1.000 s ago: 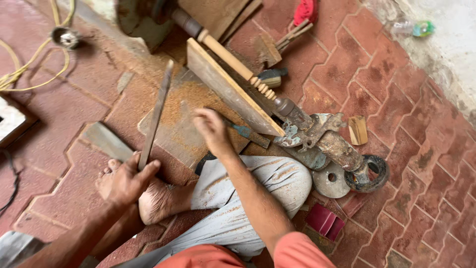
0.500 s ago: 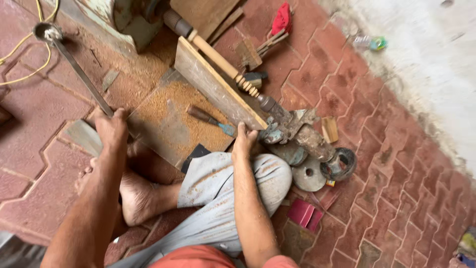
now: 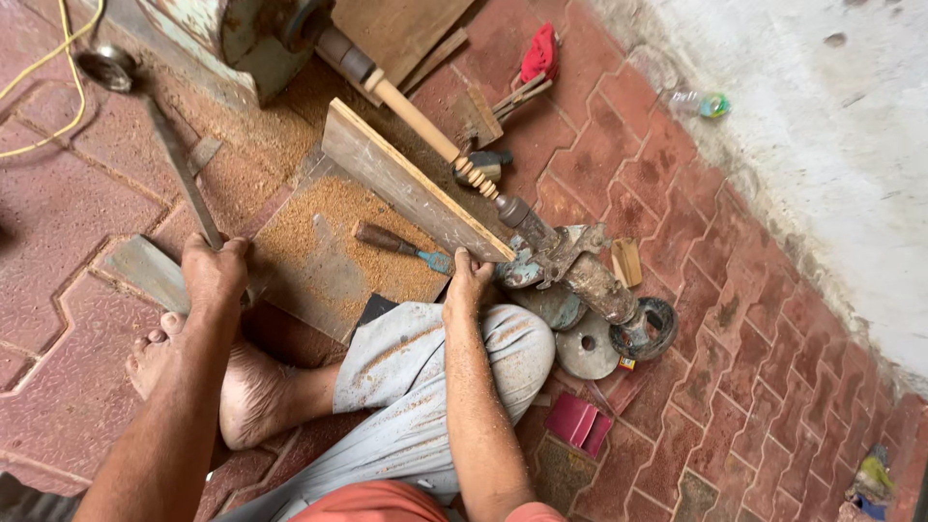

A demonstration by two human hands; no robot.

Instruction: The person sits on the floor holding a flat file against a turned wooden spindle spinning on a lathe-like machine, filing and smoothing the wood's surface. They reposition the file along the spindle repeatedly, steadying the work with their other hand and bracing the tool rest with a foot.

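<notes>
I sit on a brick floor at a small wood lathe. A pale turned wooden spindle (image 3: 422, 127) is mounted between the motor (image 3: 253, 34) and the rusty tailstock (image 3: 564, 266). My left hand (image 3: 215, 275) grips the lower end of a long flat metal bar (image 3: 180, 171) that runs up to the left. My right hand (image 3: 468, 278) rests with bent fingers on the near end of a slanted wooden board (image 3: 410, 185), next to a chisel (image 3: 401, 246) with a wooden handle lying in sawdust. My bare foot (image 3: 208, 377) and grey trouser knee (image 3: 430, 362) are below.
Sawdust covers a metal sheet (image 3: 314, 261). A round metal disc (image 3: 588, 352) and a dark ring (image 3: 651, 328) lie by the tailstock. A red cloth (image 3: 538, 52), a plastic bottle (image 3: 694, 101), yellow cable (image 3: 43, 68), and a red block (image 3: 572, 420) are around. A pale concrete strip (image 3: 822, 145) borders the right.
My left hand slid along the bar to grip its lower end. My right hand moved from the sawdust area down to the board's near end by my knee. The view shifted right.
</notes>
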